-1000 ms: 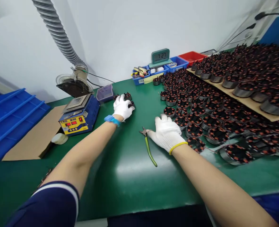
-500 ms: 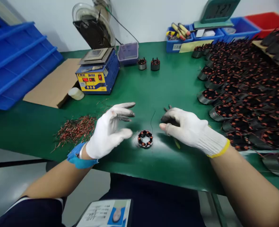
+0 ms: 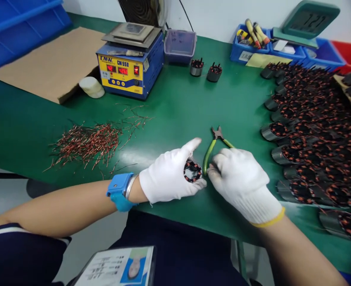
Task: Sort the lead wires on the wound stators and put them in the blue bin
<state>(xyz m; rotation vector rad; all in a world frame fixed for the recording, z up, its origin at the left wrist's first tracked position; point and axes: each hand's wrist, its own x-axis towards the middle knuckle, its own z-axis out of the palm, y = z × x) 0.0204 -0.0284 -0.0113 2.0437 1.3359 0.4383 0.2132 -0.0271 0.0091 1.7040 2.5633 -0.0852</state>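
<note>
My left hand (image 3: 169, 174), in a white glove, wraps around a small motor stator (image 3: 193, 171) with copper windings, its open ring facing up. Close by on the right, my right hand (image 3: 238, 176) is closed, its gloved fingers curled together. What those fingers pinch, if anything, is hidden. Green-handled cutting pliers (image 3: 209, 154) lie on the table with jaws pointing away from me and handles spread. The right hand covers part of one handle; whether it grips the pliers cannot be made out.
A pile of copper wire clippings (image 3: 89, 143) lies left on the green table (image 3: 175, 107). Behind are a soldering station (image 3: 128, 73), a purple bin (image 3: 180, 45) and two stators (image 3: 196, 67). Many stators (image 3: 300, 147) fill the right side; tool bins (image 3: 248, 45) stand at the back.
My left hand has closed around the stator that lay on the table. My right hand has curled shut and the pliers now show beside it. The view has shifted.
</note>
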